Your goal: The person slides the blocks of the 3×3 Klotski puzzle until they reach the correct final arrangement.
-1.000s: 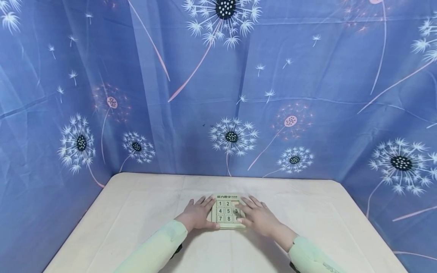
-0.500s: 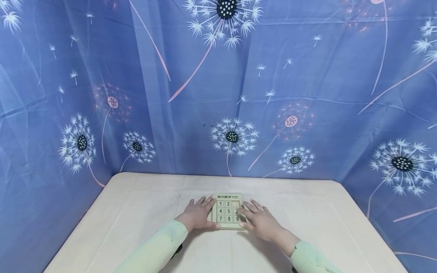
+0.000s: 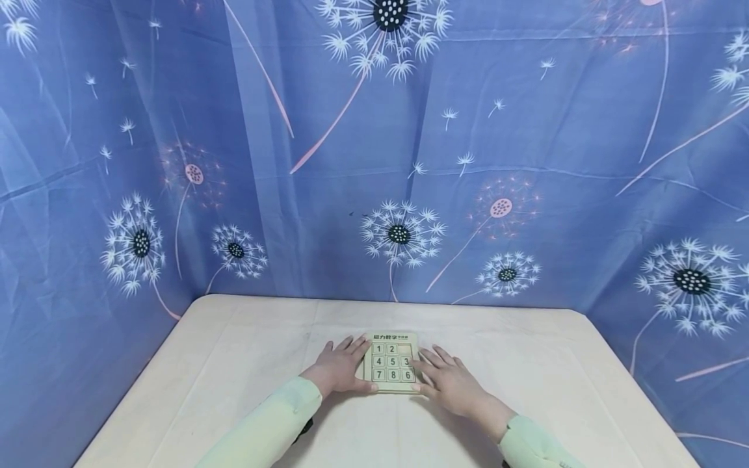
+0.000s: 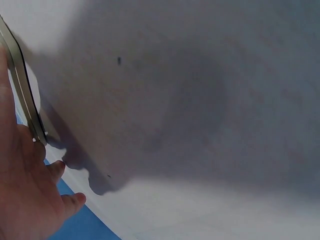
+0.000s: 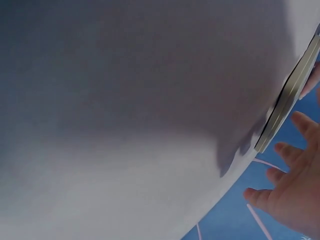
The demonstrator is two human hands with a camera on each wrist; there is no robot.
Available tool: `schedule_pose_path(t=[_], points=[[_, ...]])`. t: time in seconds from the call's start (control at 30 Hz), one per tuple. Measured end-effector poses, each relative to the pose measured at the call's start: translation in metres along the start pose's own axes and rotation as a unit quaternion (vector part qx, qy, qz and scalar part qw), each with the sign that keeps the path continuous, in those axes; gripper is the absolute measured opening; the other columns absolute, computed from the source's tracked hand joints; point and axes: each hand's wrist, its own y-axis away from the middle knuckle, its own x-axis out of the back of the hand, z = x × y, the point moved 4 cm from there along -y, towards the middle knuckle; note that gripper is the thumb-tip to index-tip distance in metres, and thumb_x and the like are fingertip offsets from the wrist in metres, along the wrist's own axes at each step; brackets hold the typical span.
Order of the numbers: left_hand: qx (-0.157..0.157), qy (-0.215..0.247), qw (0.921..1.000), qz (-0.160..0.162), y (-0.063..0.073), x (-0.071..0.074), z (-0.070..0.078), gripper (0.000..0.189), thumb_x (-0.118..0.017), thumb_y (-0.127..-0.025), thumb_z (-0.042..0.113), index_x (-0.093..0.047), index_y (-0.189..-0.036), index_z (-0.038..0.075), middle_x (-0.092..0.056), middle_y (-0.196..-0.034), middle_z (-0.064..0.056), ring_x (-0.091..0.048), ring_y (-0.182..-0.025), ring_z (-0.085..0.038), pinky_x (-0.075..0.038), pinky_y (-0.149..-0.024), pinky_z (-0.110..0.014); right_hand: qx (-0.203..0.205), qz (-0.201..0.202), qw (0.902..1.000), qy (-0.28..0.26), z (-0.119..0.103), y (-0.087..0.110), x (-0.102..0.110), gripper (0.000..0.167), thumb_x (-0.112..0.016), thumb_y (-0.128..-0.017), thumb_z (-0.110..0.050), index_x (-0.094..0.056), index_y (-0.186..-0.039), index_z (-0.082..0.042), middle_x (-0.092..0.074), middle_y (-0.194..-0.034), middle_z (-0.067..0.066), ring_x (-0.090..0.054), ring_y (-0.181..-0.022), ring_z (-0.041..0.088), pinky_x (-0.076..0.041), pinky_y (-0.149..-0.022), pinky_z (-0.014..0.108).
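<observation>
A pale green number slide puzzle [image 3: 398,388] lies flat on the table, its tiles reading 1, 2, then 4, 5, 3, then 7, 8, 6. The top right slot is vacant. My left hand [image 3: 338,367] rests along the puzzle's left side, fingers straight, thumb at the lower left corner. On the right side, my right hand [image 3: 450,380] has its fingers spread, one fingertip at the edge of the 3 tile [image 3: 406,361] and the thumb by the lower right corner. Both wrist views catch the puzzle's side edge [image 4: 22,82] next to extended fingers.
A cream cloth covers the table [image 3: 251,338], whose back corners are rounded. Behind and beside it hangs a blue curtain [image 3: 328,260] printed with dandelions. Pale green sleeves [image 3: 269,416] cover both forearms.
My right hand has drawn slightly right, its fingertip leaving the area by the vacant slot and its thumb uncovering the 6 tile. The tiles keep their order, and my left hand stays put.
</observation>
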Motion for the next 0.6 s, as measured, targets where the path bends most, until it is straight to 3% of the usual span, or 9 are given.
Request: schedule_pose_path(t=[0.6], points=[[0.002, -0.005, 1.0000, -0.003, -0.0003, -0.0004, 0.0004, 0.101, -0.065, -0.086, 0.074, -0.031, -0.162, 0.018, -0.030, -0.171, 0.001, -0.031, -0.158, -0.028, -0.030, -0.127, -0.059, -0.023, 0.003, 0.9997, 0.011, -0.0066, -0.0010, -0.0021, 0.056, -0.063, -0.097, -0.048, -0.063, -0.140, -0.012, -0.049, -0.156, 0.022, -0.037, -0.148, 0.051, -0.033, -0.111, 0.080]])
